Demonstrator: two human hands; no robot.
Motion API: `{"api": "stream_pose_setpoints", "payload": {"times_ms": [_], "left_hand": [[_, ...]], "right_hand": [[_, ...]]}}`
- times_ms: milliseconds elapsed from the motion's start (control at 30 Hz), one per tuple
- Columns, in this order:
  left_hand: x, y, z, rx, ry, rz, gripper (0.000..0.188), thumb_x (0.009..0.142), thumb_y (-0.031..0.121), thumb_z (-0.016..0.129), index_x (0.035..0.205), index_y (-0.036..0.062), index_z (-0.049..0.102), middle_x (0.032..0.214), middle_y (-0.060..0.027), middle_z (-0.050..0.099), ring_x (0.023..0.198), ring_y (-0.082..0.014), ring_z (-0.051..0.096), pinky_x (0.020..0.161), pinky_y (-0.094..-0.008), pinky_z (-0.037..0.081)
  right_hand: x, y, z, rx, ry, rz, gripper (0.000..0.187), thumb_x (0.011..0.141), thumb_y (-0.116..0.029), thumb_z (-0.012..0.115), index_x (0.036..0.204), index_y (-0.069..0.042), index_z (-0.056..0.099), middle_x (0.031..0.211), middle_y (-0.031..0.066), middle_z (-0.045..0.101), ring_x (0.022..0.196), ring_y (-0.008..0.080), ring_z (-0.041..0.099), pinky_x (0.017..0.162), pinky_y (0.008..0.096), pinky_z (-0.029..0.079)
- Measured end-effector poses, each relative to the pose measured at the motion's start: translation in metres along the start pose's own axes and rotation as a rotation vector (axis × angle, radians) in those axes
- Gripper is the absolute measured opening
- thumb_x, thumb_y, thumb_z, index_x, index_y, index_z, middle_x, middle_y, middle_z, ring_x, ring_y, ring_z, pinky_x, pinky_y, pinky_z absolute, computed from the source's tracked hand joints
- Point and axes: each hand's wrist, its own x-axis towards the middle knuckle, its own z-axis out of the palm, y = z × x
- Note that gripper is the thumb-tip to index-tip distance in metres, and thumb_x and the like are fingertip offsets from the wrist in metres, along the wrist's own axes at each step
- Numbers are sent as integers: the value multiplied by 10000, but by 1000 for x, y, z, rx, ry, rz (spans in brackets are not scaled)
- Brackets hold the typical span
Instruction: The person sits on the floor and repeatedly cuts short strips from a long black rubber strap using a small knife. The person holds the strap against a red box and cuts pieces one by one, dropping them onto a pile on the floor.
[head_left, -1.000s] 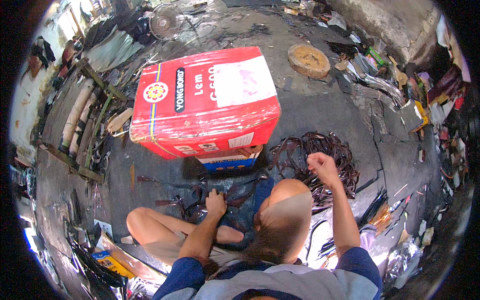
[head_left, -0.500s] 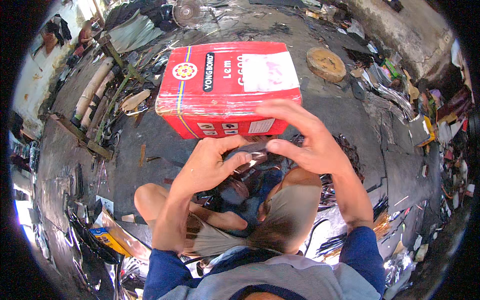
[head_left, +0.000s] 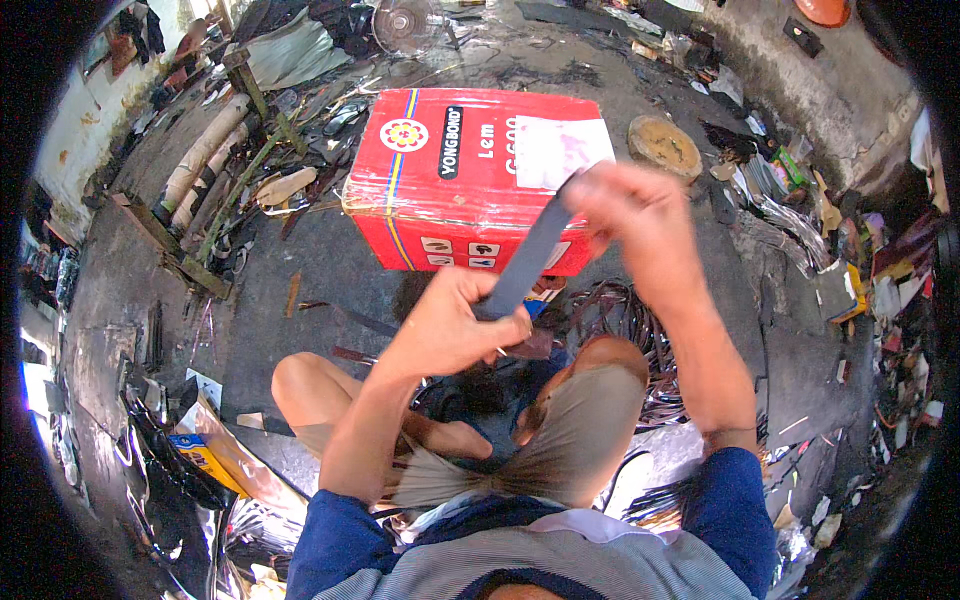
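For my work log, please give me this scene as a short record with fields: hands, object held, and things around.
Left hand: closed on the lower part of a dark strip
Right hand: blurred, fingers closed at the upper end
Strip position: slanting between the hands
Ahead: red box, white sheet on top
Near right knee: heap of dark strips
Beyond box, right: round block

Flr (head_left: 245, 345) dk gry | rnd wd blk (head_left: 668, 148) far R | dk strip pile (head_left: 622, 318) mid R | scrap (head_left: 785, 185) R
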Motion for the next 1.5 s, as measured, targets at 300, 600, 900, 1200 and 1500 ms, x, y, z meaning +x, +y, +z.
{"api": "stream_pose_setpoints", "payload": {"times_ms": [300,600,900,1200,1500], "left_hand": [[-53,-220,10,1266,-432,-389,241,868,223,648,979,26,730,1013,-189,739,923,-383,716,820,-491,578],[28,-4,45,-159,-5,479,765,797,206,818,1433,19,436,1289,-196,593,1206,-283,587,1035,-394,465],[-10,20,-84,-141,-13,-104,532,827,179,788,1310,84,584,720,65,518,579,-26,423,467,-190,285],[-20,21,-250,-289,25,58,333,1024,295,508,988,0,658,562,-27,559,431,-93,537,372,-220,423],[81,-3,-163,-1472,1165,728,560,1036,427,455,1303,-65,474,1075,-258,627,1003,-340,663,771,-405,610]], "right_hand": [[60,-83,-136,149,731,-448,164,909,-230,694,917,-74,642,708,-27,516,576,81,479,486,258,335],[21,-56,-14,-293,-261,-227,139,771,-56,706,797,-30,571,693,22,598,646,120,642,579,258,518],[95,28,-71,-114,92,42,270,856,-69,736,1126,-68,714,764,-41,618,637,53,565,505,214,430],[123,98,-76,-8,57,279,168,840,-145,763,995,-83,739,815,8,714,653,82,592,521,257,452],[114,118,-53,-645,106,15,250,746,-308,797,884,-101,777,843,140,743,814,299,724,767,408,553]]}}
